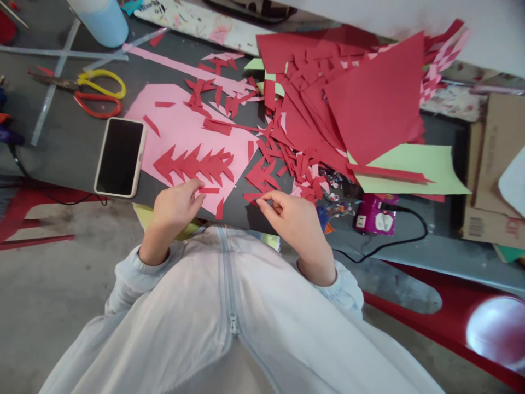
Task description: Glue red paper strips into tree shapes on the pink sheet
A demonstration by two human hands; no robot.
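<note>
My left hand is over the lower left edge of a pink paper sheet, thumb and index finger at the end of a short red paper strip. On that sheet lies a row of overlapping red arrow-shaped paper pieces. To the right, my right hand is closed, its thumb and index finger pinching a small red paper piece close to the table edge. Just above it is a loose red arrow-shaped cutout. Another red strip lies at the sheet's bottom corner.
A phone and scissors are on the left, near a bottle of blue liquid. Red scraps and stacked red sheets cover the right, beside green paper, a purple box and cardboard.
</note>
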